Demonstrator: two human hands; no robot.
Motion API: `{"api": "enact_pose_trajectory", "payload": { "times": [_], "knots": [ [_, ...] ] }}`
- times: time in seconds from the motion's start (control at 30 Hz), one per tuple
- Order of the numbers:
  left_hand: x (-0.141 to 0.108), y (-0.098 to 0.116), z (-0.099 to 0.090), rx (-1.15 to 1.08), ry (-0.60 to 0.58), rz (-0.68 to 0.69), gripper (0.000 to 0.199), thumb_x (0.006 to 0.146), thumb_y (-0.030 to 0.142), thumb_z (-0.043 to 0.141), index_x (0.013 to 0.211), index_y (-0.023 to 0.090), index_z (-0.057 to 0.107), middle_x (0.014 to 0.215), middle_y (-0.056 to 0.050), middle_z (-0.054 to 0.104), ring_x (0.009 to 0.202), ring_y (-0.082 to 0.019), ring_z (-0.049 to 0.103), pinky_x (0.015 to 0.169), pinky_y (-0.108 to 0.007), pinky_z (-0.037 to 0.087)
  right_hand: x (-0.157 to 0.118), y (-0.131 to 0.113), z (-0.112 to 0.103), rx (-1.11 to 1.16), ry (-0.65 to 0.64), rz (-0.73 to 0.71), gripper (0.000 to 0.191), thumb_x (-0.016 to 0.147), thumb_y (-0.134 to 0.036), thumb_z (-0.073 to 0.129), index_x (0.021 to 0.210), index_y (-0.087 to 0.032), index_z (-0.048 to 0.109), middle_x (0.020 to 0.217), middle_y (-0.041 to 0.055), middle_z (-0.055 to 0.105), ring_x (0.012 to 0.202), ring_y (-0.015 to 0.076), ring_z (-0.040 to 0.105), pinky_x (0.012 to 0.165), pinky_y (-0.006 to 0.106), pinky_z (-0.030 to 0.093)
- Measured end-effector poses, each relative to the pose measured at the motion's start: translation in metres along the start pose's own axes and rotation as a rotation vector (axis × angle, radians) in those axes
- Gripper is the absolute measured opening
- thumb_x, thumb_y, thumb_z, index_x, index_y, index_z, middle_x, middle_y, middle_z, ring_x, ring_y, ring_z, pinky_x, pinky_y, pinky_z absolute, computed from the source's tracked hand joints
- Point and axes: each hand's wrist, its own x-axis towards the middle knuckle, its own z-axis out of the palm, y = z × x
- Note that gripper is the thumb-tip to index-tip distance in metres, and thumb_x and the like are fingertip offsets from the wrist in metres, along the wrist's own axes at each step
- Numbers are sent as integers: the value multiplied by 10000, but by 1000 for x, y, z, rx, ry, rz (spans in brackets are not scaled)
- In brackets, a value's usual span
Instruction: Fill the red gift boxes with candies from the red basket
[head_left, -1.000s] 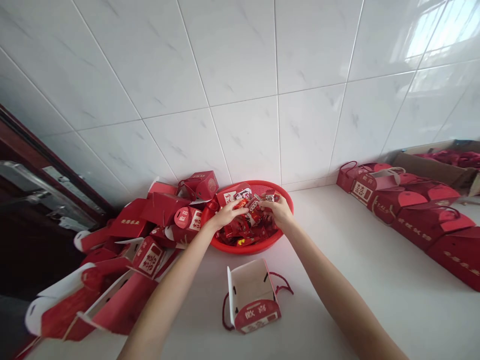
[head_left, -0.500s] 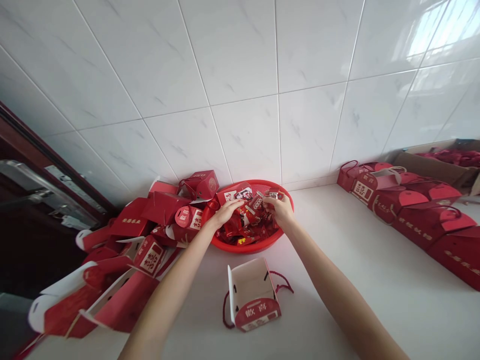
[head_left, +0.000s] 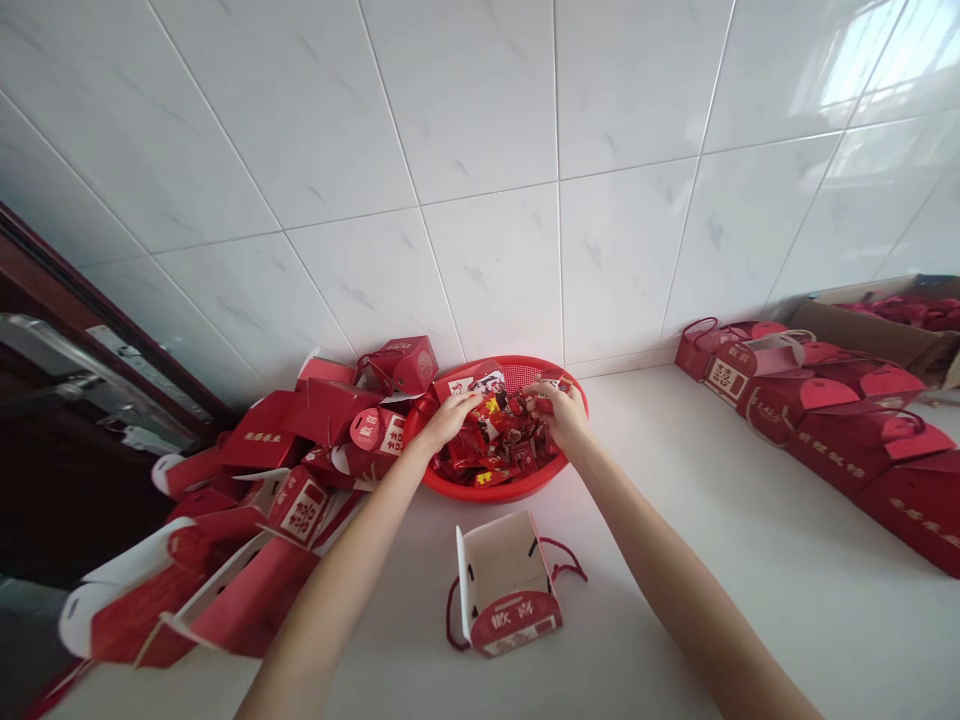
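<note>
A red plastic basket [head_left: 517, 492] holds many small wrapped candies [head_left: 487, 450] in red, with some black and yellow print. My left hand [head_left: 450, 418] reaches over its left side, fingers stretched out with their tips touching the candies. At the right side of the basket my right hand [head_left: 562, 415] is closed on a red-wrapped candy [head_left: 541, 398]; other wrappers lie around its fingers. Closer to me stands an open red gift box [head_left: 514, 615], its pale inside showing and a dark red cord handle on either side.
Unfolded and folded red gift boxes [head_left: 259, 430] lie heaped on the left. Closed boxes [head_left: 817, 425] line up on the right, with a brown cardboard carton [head_left: 862, 328] behind them. A tiled wall [head_left: 495, 270] borders the white tabletop [head_left: 645, 480]; a dark door is at far left.
My right hand has shifted slightly within the basket, and the small packets between and beside its fingers lie differently. My left fingers have drawn slightly back and down. The open box stays put.
</note>
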Motion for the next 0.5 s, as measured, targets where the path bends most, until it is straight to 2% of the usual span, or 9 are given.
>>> {"api": "enact_pose_trajectory", "payload": {
  "times": [0.27, 0.37, 0.5],
  "knots": [
    [2, -4, 0, 261, -51, 33, 340, 906, 382, 530, 899, 145, 773, 908, -76, 784, 953, -276, 709, 924, -372, 517, 3, 1, -1, 29, 13, -24, 143, 614, -206, 672, 648, -213, 534, 633, -19, 658, 497, 122, 589, 464, 236, 474],
    [6, 3, 0, 371, -41, 75, 337, 926, 334, 490, 1012, 166, 769, 1008, -79, 779, 1030, -272, 696, 960, -367, 503, 5, 2, -1, 54, 67, -19, 161, 610, -207, 684, 689, -217, 545, 636, -24, 666, 512, 133, 613, 470, 239, 497],
    [18, 22, 7, 498, -105, 170, 353, 849, 141, 506, 1075, 216, 767, 1180, -45, 744, 1176, -240, 640, 1053, -323, 445, 8, 4, -1, 86, 109, -13, 189, 630, -234, 712, 730, -219, 552, 635, -19, 675, 527, 145, 631, 467, 242, 519]
  ]
}}
